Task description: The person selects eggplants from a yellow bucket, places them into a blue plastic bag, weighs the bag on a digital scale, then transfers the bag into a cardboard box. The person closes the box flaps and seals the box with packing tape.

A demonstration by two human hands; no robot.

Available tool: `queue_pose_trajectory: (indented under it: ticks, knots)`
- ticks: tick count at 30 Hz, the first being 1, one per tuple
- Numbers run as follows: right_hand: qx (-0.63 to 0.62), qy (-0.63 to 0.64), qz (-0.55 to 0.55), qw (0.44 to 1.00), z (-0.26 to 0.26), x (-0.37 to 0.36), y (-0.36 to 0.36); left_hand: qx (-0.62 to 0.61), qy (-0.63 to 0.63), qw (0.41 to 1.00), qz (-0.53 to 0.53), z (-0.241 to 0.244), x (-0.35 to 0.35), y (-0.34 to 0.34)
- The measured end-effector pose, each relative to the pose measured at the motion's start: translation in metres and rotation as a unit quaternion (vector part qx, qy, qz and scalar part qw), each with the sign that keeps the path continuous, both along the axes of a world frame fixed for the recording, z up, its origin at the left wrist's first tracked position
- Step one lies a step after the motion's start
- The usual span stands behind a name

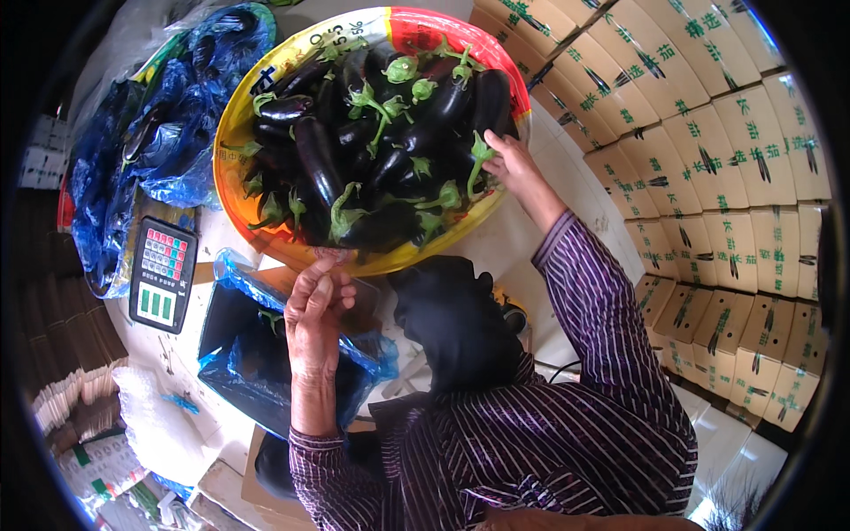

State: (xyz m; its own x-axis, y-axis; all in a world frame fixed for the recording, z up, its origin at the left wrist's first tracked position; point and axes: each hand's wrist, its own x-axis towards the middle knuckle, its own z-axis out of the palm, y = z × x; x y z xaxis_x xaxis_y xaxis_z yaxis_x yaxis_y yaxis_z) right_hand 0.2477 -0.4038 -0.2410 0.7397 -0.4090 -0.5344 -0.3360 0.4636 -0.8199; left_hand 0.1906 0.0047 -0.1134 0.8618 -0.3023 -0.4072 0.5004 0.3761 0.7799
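A round container lined with yellow and red printed plastic film (232,192) stands before me, heaped with dark purple eggplants (319,156) with green caps. My right hand (514,162) is at its right side, the fingers at the green stem of an eggplant (493,99); whether they grip it cannot be told. Just below the near rim, my left hand (317,299) is raised with its fingertips pinched at a small reddish piece of netting or film (332,255). Under that hand stands a box lined with blue plastic film (265,378), with a green stem showing inside.
A digital scale's keypad and display (163,273) lies left of the box. Behind it are more eggplants in blue plastic bags (166,126). Printed cardboard boxes (704,159) are stacked high on the right. White bubble wrap (159,425) and stacked flat cardboard (73,398) are at lower left.
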Motion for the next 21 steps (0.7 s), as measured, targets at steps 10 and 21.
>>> queue_pose_trajectory:
  ticks: [10, 21]
  knots:
    - [0.327, -0.227, 0.373, 0.839, 0.134, -0.027, 0.106, -0.014, -0.163, 0.985, -0.056, 0.046, 0.023, -0.042]
    - [-0.048, -0.178, 0.556, 0.811, 0.186, -0.086, 0.228, -0.129, -0.121, 0.959, 0.22, 0.061, 0.001, 0.089]
